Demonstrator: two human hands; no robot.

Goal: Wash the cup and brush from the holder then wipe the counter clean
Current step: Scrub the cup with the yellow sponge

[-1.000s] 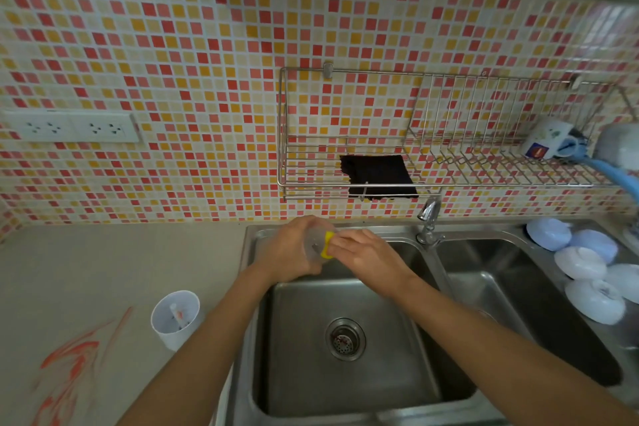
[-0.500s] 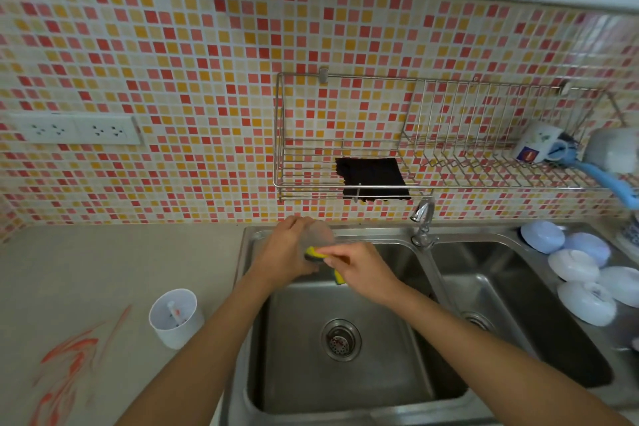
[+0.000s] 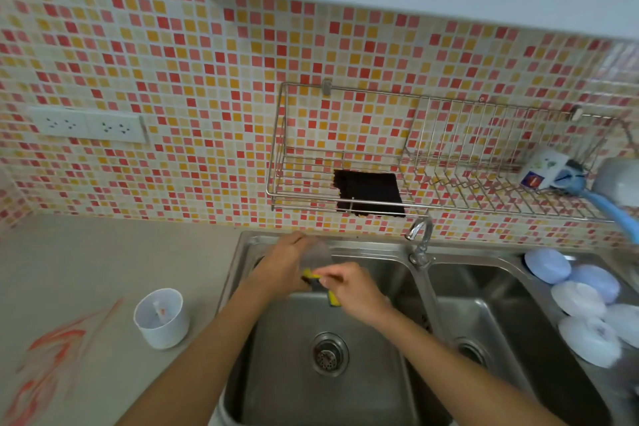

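Over the back of the left sink basin (image 3: 363, 387), my left hand (image 3: 281, 268) grips a clear cup (image 3: 316, 254), blurred by motion. My right hand (image 3: 352, 290) holds a yellow sponge with a dark scouring side (image 3: 320, 282) against the cup's open end. A white holder (image 3: 162, 318) stands on the counter left of the sink, with a small brush (image 3: 159, 310) inside it. Orange-red smears (image 3: 52, 353) streak the counter at the front left.
A tap (image 3: 420, 235) stands between the two basins. A wall wire rack (image 3: 449, 162) holds a black cloth (image 3: 368, 193), a white mug (image 3: 543, 166) and a blue-handled utensil (image 3: 608, 207). Several upturned white and pale blue bowls (image 3: 584, 301) lie right of the right basin.
The right hand has drawn the sponge back and down from the cup's mouth. The camera view has tilted slightly upward; the holder has stayed in place.
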